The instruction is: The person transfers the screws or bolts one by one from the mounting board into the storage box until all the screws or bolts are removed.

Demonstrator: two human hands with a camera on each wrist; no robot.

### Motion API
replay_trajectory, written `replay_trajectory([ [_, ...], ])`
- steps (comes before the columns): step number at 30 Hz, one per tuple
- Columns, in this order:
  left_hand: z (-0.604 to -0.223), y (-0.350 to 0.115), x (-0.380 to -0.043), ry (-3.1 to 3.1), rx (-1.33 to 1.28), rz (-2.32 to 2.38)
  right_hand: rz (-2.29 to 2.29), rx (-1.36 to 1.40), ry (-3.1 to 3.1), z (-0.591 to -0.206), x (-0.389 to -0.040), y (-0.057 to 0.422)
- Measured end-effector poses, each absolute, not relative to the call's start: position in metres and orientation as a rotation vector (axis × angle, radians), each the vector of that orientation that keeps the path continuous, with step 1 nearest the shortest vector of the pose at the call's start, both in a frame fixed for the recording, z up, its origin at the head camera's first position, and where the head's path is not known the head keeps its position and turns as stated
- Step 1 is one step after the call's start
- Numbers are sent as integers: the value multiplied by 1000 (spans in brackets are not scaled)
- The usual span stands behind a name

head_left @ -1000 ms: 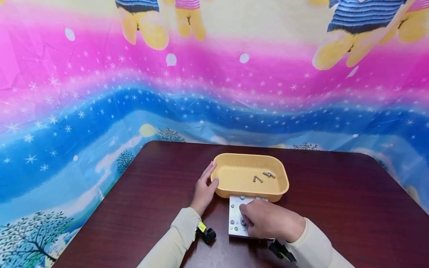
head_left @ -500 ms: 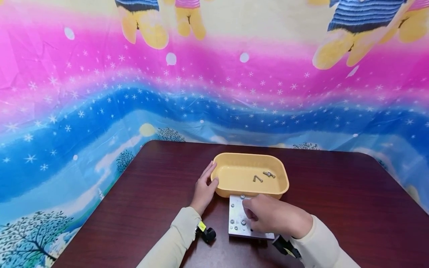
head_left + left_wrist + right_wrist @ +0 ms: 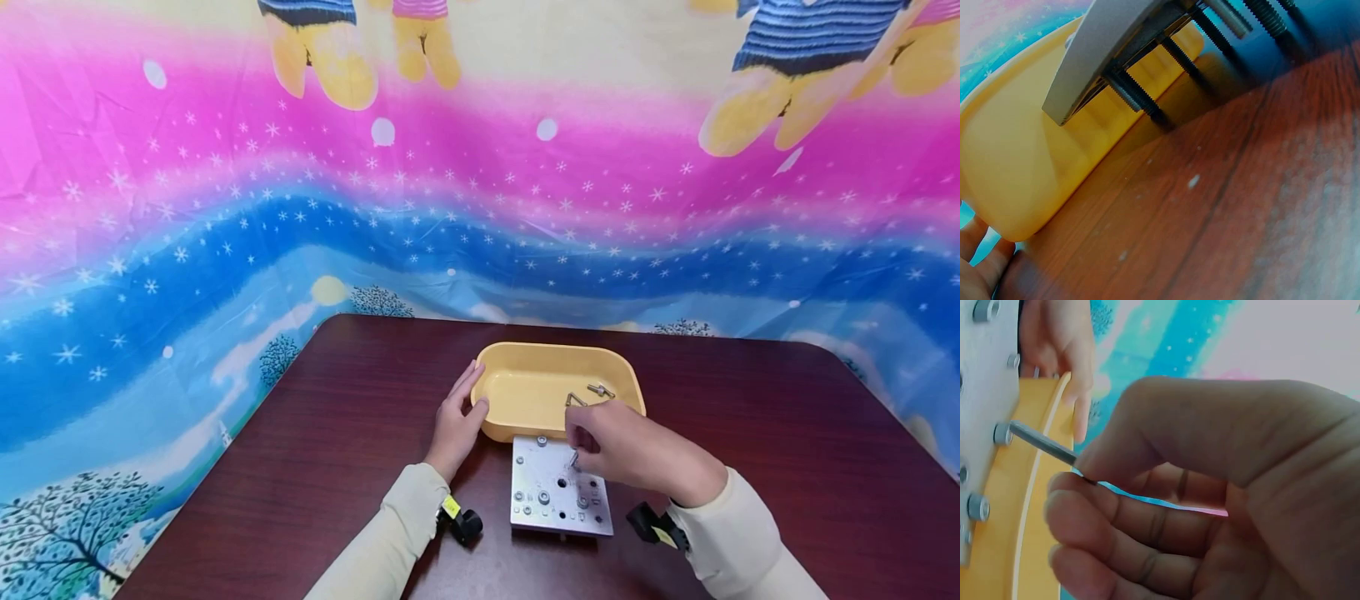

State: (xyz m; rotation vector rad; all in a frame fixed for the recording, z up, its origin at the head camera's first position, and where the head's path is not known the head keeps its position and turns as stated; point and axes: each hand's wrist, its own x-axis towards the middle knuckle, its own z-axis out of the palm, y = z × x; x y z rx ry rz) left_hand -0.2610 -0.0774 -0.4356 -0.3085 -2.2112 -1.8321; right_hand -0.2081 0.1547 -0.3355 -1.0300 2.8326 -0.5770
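Observation:
A silvery metal plate (image 3: pixel 536 471) with holes and several socket-head bolts stands in front of a yellow plastic tray (image 3: pixel 517 408). In the left wrist view, threaded bolt shanks (image 3: pixel 1179 56) stick out below the plate. Over the plate's far right part, my right hand (image 3: pixel 637 446) pinches a slim metal screw (image 3: pixel 1044 442) between thumb and index finger. Its head is hidden by the fingers, and its free end points toward the plate. My left hand (image 3: pixel 453 429) rests with straight fingers against the tray's left side, thumb near the rim.
Several loose screws (image 3: pixel 600 390) lie inside the tray, toward its right. Dark wood tabletop (image 3: pixel 390 400) surrounds tray and plate. A patterned cloth (image 3: pixel 480 208) hangs behind the table. Each wrist wears a small black camera (image 3: pixel 468 527).
My right hand has moved from the plate's middle up and to the right, toward the tray, with the screw now visible in its fingers. The left hand stays in place.

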Motion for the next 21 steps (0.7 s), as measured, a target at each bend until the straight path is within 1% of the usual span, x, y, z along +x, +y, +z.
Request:
replay_trajectory([
  [8,-435,-77,-260,-2214,-305,-1817,-658,-1001,2858,-339,-223,168],
  [21,-436,-78,-261,-2221,-290,-1832,-736,-863,2964,-344,-242,184],
])
